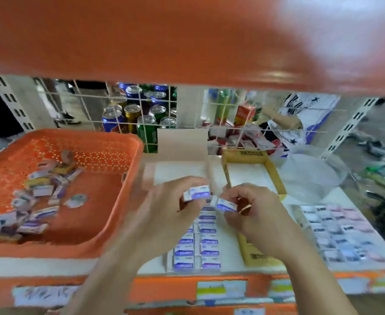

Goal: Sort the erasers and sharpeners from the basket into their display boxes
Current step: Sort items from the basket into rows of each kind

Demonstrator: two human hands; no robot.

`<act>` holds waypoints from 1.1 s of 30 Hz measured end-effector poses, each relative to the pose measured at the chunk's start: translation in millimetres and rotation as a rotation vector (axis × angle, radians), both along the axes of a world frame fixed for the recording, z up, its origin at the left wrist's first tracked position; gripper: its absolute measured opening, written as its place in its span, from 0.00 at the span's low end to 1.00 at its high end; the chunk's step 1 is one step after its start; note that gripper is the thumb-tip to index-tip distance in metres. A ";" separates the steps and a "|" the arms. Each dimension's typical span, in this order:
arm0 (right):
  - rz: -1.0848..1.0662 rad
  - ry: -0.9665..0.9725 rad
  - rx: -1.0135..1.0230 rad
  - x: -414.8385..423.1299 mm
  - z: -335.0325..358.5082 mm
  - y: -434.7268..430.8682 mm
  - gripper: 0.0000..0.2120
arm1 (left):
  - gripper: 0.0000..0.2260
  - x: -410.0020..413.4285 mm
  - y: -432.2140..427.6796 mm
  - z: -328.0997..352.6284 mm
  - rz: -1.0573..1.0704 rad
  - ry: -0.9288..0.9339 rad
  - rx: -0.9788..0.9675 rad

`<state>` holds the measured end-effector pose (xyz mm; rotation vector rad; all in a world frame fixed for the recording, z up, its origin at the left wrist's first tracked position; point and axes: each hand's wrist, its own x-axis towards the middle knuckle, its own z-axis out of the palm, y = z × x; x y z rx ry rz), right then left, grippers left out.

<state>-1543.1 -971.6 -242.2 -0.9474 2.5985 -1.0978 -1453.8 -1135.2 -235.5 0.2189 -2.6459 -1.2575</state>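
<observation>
An orange perforated basket (109,142) sits on the shelf at the left, with several small boxed erasers and sharpeners (39,192) heaped in its left half. My left hand (164,214) pinches a white and blue eraser (198,193). My right hand (257,212) pinches a second white and blue eraser (224,204) right beside it. Both hands hover over a white display box (177,171) whose near part holds two rows of the same erasers (198,248). The far part of that box is bare.
A yellow cardboard display box (275,176) stands just right of the white one. Further right lies a tray of pastel erasers (341,230) and a clear plastic bag (312,171). A wire grid (141,123) with drink cans behind it backs the shelf. An orange shelf (164,42) hangs overhead.
</observation>
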 end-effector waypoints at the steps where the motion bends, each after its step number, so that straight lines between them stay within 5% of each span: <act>1: 0.001 0.007 0.028 -0.2 -2.5 4.5 0.13 | 0.13 -2.4 3.6 -3.2 -0.001 -0.006 -0.021; 8: 0.119 0.069 0.170 4.6 -14.1 10.5 0.11 | 0.13 5.5 3.4 -36.2 0.108 -0.064 -0.216; 22: 0.206 0.089 0.240 7.6 -21.1 -7.3 0.11 | 0.12 26.2 5.1 -49.9 0.191 -0.023 -0.104; 27: 0.173 0.082 0.239 6.7 -21.5 -8.4 0.08 | 0.24 24.9 0.0 -55.4 0.189 0.022 -0.142; 33: 0.164 0.081 0.246 7.3 -20.5 -10.0 0.07 | 0.22 22.2 -0.3 -60.3 0.222 0.062 -0.124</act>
